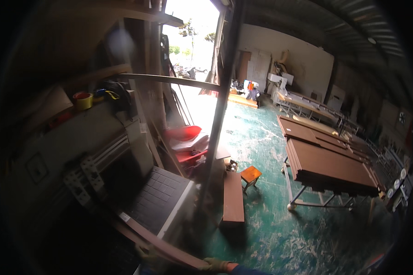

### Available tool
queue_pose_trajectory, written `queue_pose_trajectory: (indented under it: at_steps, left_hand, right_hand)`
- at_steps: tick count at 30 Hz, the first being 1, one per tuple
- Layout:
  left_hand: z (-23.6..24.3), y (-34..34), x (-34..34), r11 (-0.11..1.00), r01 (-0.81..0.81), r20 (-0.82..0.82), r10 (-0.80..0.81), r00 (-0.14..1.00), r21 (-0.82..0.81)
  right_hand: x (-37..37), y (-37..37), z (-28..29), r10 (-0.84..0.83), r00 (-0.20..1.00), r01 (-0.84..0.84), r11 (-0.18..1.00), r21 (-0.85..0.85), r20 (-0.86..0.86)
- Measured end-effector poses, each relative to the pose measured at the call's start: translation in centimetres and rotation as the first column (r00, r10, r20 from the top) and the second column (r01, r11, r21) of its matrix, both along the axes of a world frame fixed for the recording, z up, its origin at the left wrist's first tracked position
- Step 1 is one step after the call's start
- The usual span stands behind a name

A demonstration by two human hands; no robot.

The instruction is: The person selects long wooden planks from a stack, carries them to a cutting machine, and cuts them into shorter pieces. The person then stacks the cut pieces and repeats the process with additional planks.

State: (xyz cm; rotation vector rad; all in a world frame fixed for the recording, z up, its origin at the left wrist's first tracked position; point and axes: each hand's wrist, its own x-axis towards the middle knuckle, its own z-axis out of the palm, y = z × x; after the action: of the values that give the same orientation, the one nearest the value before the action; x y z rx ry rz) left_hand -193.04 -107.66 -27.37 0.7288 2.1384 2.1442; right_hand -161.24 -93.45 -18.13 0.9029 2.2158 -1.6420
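Note:
A long brown board (170, 250) lies low in the view, running from the dark machine at left toward the lower middle. My right hand (217, 265), in a work glove with a blue sleeve behind it, is closed round the board's near right end. My left hand (147, 256), also gloved, is at the board's near edge; it is dim and blurred, and its fingers are hard to make out. Beside the board is the machine's dark, grooved flat bed (158, 199) with a pale side edge. A small white label (125, 217) sits on the board's far part.
A dark upright post (220, 119) stands ahead. Beyond it are a narrow brown bench (234, 197) and an orange-topped stool (250, 173). Stacked brown panels (326, 160) rest on a wheeled rack at right. A yellow-and-red tape roll (83, 101) sits on the left ledge.

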Motion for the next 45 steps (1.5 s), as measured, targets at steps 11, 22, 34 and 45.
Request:
queue_pose_trajectory:
  at_steps: [11, 22, 34, 45]
  left_hand:
    - [8.6, 2.4, 13.2, 0.667, 0.728, 0.410, -0.716, 0.565, 0.162]
    - [27.8, 5.9, 16.6, 0.855, 0.453, -0.085, -0.486, 0.870, -0.252]
    - [37.2, 4.5, 14.1, 0.490, -0.012, -0.458, -0.807, 0.373, -0.872]
    - [24.0, 5.2, 8.1, 0.256, 0.233, -0.286, -0.953, -0.104, -0.938]
  right_hand:
    - [18.8, -1.5, 8.9, 0.040, 0.985, 0.060, 0.830, 0.554, -0.166]
    - [14.0, -1.8, 10.2, -0.055, 0.892, 0.335, 0.748, 0.573, -0.449]
    - [8.1, -1.1, 33.6, 0.505, 0.703, 0.470, 0.200, 0.860, -0.501]
    - [3.3, -0.4, 19.3, 0.222, 0.966, -0.234, 0.969, 0.075, 0.134]
